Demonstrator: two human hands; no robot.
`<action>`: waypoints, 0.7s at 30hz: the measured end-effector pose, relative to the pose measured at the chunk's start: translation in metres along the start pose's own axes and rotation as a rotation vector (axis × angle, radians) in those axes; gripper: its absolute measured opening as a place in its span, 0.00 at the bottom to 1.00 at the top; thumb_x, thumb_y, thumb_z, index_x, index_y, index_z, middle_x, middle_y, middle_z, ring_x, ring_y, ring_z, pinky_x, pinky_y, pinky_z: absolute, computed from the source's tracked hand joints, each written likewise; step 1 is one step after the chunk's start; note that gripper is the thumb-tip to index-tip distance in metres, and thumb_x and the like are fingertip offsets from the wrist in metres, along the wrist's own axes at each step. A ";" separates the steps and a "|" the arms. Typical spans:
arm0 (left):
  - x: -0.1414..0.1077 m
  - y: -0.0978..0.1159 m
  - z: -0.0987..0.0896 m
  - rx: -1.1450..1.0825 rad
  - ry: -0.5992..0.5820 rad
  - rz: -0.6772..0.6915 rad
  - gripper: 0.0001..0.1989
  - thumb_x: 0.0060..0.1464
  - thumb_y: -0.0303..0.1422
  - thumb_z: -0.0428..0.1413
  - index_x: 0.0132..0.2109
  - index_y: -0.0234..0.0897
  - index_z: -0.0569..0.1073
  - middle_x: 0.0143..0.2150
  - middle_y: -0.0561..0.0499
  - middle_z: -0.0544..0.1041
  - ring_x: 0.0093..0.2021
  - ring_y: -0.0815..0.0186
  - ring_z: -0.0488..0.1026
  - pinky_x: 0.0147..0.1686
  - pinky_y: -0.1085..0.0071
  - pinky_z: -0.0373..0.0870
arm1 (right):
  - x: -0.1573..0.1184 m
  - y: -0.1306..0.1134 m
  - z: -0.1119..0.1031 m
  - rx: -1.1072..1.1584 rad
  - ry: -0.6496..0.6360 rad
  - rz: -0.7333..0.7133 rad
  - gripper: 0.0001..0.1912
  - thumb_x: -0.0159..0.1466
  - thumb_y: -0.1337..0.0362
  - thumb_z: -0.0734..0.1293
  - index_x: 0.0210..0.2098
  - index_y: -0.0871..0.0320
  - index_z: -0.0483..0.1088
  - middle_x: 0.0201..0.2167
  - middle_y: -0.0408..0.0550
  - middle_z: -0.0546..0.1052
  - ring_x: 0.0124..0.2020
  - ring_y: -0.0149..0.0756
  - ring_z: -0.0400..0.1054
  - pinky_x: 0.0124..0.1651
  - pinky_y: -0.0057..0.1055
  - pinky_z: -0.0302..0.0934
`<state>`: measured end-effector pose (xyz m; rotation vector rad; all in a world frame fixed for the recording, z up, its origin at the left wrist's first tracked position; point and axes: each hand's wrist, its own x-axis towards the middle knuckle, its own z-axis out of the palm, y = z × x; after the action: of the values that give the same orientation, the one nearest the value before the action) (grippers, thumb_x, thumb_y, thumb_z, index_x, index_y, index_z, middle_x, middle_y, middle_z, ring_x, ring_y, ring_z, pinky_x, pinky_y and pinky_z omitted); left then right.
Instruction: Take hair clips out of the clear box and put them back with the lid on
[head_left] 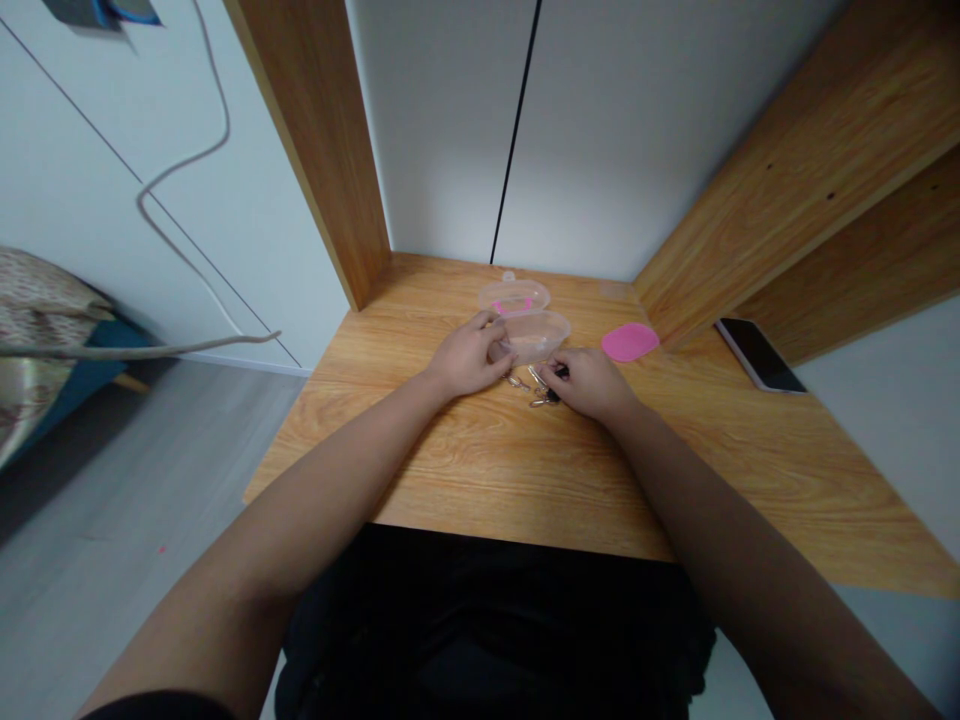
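Head view, looking down from above the hands: a wooden counter (450, 470) set between wood-grain panels, and on it, near the far end, a clear plastic case (534, 335) lying open in two shallow halves, one just beyond the other, with a bit of pink showing inside the farther half.

Left hand (471, 355) just to the near left of the case, fingers (487, 322) curled over the rim of the nearer half: a partly closed grip with hold of that rim. Right hand (589, 385) just to the near right of the case, fingers bunched into a tight, nearly closed grip over a dark object (556, 390) among small metal clips (538, 402). Firm hold or mere touch on that object: impossible to tell, with the fingers covering most of it. The clips lying loose on the counter, directly in front of the case, between the two hands.

To the right of the case, a round pink pad (630, 342) close by, and farther right a phone (759, 355) lying flat, its dark screen up. Behind the case, white wall panels (450, 120) with a black seam. Well to the left of the case, below the counter's edge, a grey floor (112, 500), a patterned cloth (37, 340) and a grey cable (180, 170) running down the wall.
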<state>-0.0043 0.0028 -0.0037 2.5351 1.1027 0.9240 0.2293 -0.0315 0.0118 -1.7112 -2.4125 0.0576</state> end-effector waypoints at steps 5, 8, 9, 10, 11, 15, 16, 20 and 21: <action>0.000 0.000 0.001 -0.005 0.007 -0.004 0.13 0.60 0.40 0.55 0.44 0.37 0.76 0.55 0.41 0.72 0.57 0.53 0.73 0.58 0.56 0.72 | 0.000 0.000 0.001 0.052 -0.006 -0.005 0.16 0.68 0.53 0.63 0.32 0.56 0.76 0.34 0.51 0.83 0.34 0.41 0.75 0.35 0.32 0.58; 0.000 0.000 0.001 -0.007 -0.001 0.000 0.13 0.60 0.41 0.54 0.45 0.37 0.76 0.55 0.41 0.72 0.57 0.52 0.72 0.59 0.56 0.72 | -0.001 -0.001 -0.001 0.072 -0.014 -0.013 0.15 0.68 0.54 0.64 0.32 0.56 0.76 0.33 0.51 0.83 0.34 0.40 0.75 0.36 0.32 0.59; 0.000 0.000 0.001 -0.007 -0.003 -0.001 0.13 0.60 0.41 0.54 0.44 0.37 0.76 0.55 0.41 0.72 0.57 0.52 0.72 0.59 0.56 0.72 | -0.001 -0.002 -0.001 0.076 -0.015 -0.014 0.15 0.68 0.54 0.64 0.32 0.56 0.76 0.33 0.50 0.83 0.34 0.40 0.76 0.36 0.32 0.59; 0.000 0.000 0.000 -0.006 -0.004 -0.002 0.13 0.60 0.41 0.54 0.44 0.38 0.76 0.55 0.41 0.72 0.58 0.52 0.72 0.59 0.56 0.72 | -0.001 -0.002 -0.001 0.080 -0.016 -0.016 0.15 0.68 0.54 0.64 0.33 0.56 0.76 0.33 0.50 0.83 0.34 0.41 0.76 0.36 0.32 0.59; 0.000 0.000 0.000 -0.006 -0.003 -0.004 0.13 0.60 0.41 0.54 0.44 0.38 0.76 0.56 0.42 0.72 0.58 0.53 0.72 0.59 0.56 0.72 | -0.001 -0.003 -0.002 0.084 -0.016 -0.016 0.14 0.68 0.55 0.64 0.33 0.56 0.76 0.33 0.50 0.83 0.34 0.41 0.76 0.36 0.32 0.59; 0.000 0.000 0.000 -0.011 -0.002 -0.003 0.12 0.60 0.40 0.55 0.45 0.38 0.76 0.56 0.42 0.72 0.58 0.53 0.72 0.58 0.56 0.72 | -0.001 -0.003 -0.002 0.103 -0.014 -0.020 0.14 0.67 0.56 0.65 0.33 0.57 0.76 0.33 0.51 0.83 0.34 0.41 0.75 0.36 0.32 0.59; 0.000 0.000 -0.001 -0.011 -0.005 0.000 0.13 0.60 0.40 0.54 0.45 0.38 0.76 0.56 0.42 0.72 0.57 0.52 0.72 0.58 0.55 0.72 | -0.001 -0.002 -0.002 0.107 -0.013 -0.020 0.14 0.67 0.56 0.65 0.33 0.57 0.76 0.33 0.50 0.83 0.33 0.41 0.75 0.35 0.32 0.59; 0.000 0.001 -0.002 0.001 -0.015 0.001 0.13 0.60 0.41 0.55 0.45 0.37 0.76 0.54 0.41 0.72 0.56 0.52 0.72 0.57 0.55 0.73 | -0.001 0.000 -0.001 0.122 -0.009 -0.020 0.13 0.66 0.55 0.65 0.33 0.56 0.76 0.33 0.50 0.83 0.33 0.40 0.75 0.35 0.31 0.59; 0.000 0.001 -0.002 0.001 -0.016 -0.002 0.13 0.60 0.41 0.55 0.45 0.37 0.76 0.54 0.41 0.72 0.56 0.52 0.73 0.56 0.54 0.73 | -0.001 0.000 0.000 0.128 -0.008 -0.018 0.13 0.66 0.55 0.65 0.33 0.56 0.76 0.32 0.50 0.83 0.33 0.40 0.75 0.34 0.31 0.59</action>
<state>-0.0045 0.0020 -0.0014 2.5374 1.1018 0.9011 0.2296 -0.0320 0.0120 -1.6358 -2.3740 0.2116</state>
